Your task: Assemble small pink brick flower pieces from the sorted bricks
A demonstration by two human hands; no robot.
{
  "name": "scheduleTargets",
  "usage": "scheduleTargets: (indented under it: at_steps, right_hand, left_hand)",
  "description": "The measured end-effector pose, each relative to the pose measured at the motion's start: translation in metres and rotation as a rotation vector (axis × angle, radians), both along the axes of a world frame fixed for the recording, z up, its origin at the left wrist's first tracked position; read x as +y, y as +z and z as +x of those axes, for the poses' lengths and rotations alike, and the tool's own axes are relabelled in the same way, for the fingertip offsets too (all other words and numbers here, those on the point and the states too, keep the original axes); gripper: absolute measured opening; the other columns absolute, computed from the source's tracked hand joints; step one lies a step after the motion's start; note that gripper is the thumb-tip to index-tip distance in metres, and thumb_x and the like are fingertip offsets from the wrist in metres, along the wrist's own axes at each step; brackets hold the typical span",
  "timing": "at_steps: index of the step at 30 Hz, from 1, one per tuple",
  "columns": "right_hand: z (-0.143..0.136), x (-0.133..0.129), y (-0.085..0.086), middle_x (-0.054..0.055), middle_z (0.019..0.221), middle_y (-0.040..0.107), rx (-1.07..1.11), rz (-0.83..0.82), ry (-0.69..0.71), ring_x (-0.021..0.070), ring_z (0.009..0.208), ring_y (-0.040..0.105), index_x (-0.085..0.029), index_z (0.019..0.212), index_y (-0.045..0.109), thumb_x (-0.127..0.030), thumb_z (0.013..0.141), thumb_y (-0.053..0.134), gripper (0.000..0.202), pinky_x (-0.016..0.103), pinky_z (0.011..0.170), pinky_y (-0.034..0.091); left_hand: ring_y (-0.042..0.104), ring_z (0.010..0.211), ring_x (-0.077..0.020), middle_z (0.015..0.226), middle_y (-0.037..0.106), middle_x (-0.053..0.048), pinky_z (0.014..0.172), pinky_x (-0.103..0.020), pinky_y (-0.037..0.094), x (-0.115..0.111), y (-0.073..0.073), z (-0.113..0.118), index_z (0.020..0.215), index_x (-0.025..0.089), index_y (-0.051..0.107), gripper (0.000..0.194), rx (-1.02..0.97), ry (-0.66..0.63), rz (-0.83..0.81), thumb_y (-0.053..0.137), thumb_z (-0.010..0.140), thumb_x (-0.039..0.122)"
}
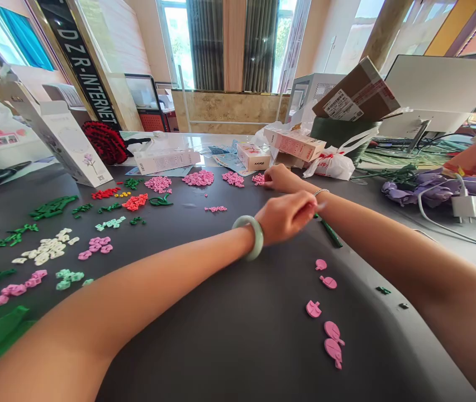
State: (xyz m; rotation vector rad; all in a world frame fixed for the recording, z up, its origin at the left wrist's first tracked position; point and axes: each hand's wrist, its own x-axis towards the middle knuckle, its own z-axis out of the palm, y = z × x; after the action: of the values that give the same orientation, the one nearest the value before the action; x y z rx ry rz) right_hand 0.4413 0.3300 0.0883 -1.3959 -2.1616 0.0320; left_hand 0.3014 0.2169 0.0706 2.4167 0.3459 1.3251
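Observation:
My left hand (286,216), a pale green bangle (256,237) on its wrist, is held over the table with its fingers closed. What they hold is hidden, apart from a blurred hint of pink at the fingertips. Just beyond it, my right hand (285,180) reaches to a small pile of pink pieces (258,179) at the back. Its fingers are curled down at the pile's edge, and their tips are partly hidden. A dark green rod (331,233) lies below the right forearm. Several round pink pieces (329,282) lie in front, to the right.
More pink piles (198,178) line the back. Leftward lie red pieces (135,202), cream pieces (49,248), mint pieces (69,277) and green pieces (53,207). Boxes (295,144) and a white bag (331,163) stand behind; purple flowers (418,192) and a charger (466,205) lie right.

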Motion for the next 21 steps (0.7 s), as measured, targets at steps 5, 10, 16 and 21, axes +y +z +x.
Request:
scheduleTargets:
  at_steps: [5,10,16,21]
  right_hand:
    - [-0.03,-0.016,0.006,0.001,0.068,0.067,-0.07,-0.133,0.027,0.0103,0.061,0.054,-0.012,0.076,0.071,-0.008,0.072,0.065,0.009,0.022,0.061,0.038]
    - [-0.067,-0.036,0.0,0.004,0.079,0.072,0.048,-0.249,0.266,0.012,0.07,0.062,-0.012,0.087,0.076,-0.012,0.077,0.067,0.013,0.022,0.068,0.045]
    - [-0.091,-0.05,-0.002,0.004,0.075,0.073,-0.071,-0.207,0.303,0.0127,0.07,0.062,-0.012,0.081,0.077,-0.009,0.079,0.067,0.011,0.023,0.07,0.045]
    - [-0.095,-0.053,0.003,0.003,0.073,0.071,-0.181,-0.172,0.326,0.0123,0.068,0.06,-0.014,0.077,0.075,-0.007,0.082,0.064,0.014,0.024,0.069,0.045]
  left_hand:
    - [0.069,0.09,-0.0203,0.091,0.071,-0.009,0.086,-0.031,0.053,-0.02,0.001,0.0,0.09,0.021,0.059,0.015,0.167,-0.19,0.064,0.044,0.094,0.023]
    - [0.069,0.089,-0.018,0.095,0.071,-0.007,0.086,-0.031,0.054,-0.037,0.001,0.001,0.096,0.023,0.054,0.009,0.008,-0.283,-0.124,0.048,0.092,0.018]
    - [0.069,0.089,-0.0196,0.092,0.069,-0.006,0.09,-0.034,0.055,-0.044,0.003,0.003,0.097,0.024,0.054,0.01,0.011,-0.297,-0.149,0.051,0.092,0.016]
    - [0.068,0.104,-0.0204,0.105,0.069,-0.01,0.094,-0.032,0.054,-0.043,0.008,0.0,0.101,0.02,0.057,0.015,-0.048,-0.224,-0.104,0.042,0.097,0.017]
